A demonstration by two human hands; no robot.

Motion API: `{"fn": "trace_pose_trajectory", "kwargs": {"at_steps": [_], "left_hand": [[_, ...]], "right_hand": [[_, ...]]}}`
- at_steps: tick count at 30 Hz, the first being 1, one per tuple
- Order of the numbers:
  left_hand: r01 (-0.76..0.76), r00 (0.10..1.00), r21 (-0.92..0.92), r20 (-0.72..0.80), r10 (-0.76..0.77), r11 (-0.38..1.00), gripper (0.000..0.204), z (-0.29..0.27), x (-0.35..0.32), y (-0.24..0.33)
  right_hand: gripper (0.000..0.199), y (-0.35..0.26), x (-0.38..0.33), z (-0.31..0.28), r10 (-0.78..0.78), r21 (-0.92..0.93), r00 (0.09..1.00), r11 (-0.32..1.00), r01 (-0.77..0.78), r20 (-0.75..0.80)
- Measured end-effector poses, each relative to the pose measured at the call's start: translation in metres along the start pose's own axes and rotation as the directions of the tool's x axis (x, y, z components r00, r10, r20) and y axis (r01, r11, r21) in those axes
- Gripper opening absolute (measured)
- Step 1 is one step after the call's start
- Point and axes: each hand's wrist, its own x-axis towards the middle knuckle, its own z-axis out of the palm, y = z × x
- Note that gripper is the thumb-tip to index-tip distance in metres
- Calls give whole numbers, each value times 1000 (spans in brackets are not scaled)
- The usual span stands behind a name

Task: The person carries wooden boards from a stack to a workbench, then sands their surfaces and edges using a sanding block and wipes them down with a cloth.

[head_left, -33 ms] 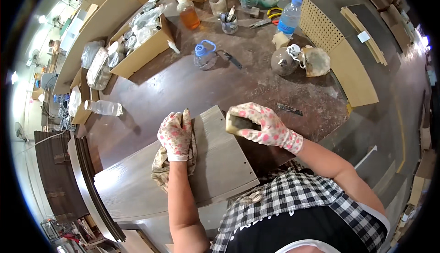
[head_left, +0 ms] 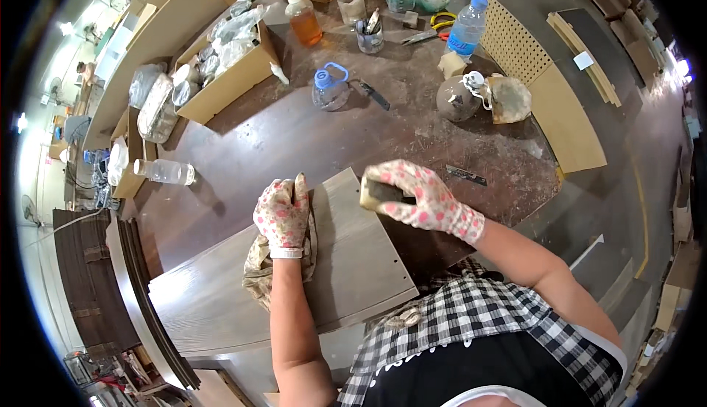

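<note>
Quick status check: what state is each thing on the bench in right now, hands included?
left hand: gloved, flat on the rag
rag: crumpled, pressed on the panel
grey panel: lying flat on the bench
right hand: gloved, gripping the sanding block
sanding block: held at the panel's far edge
blue-capped water bottle: upright, capped
clear bottle: on its side
orange bottle: upright, capped

A gloved left hand presses a rag onto a grey board; the right hand grips a sanding block at its edge.
</note>
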Motion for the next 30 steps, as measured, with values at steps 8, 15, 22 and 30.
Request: {"fn": "trace_pose_trajectory", "kwargs": {"at_steps": [8,15,22,30], "left_hand": [[-32,998,-142,-52,25,989,32,-2,-4,-5],[-3,1000,-136,-10,2,991,33,-2,-2,-4],[37,997,-150,69,-27,988,30,-7,-2,-3],[50,998,-161,37,-44,986,34,-3,-3,-7]], "right_hand": [[42,19,66,4,45,-210,998,976,-51,-32],[42,16,68,2,142,-348,990,929,-124,24],[43,-13,26,4,103,-160,990,983,-87,92],[47,-37,-10,-10,175,-139,984,975,-172,12]]}}
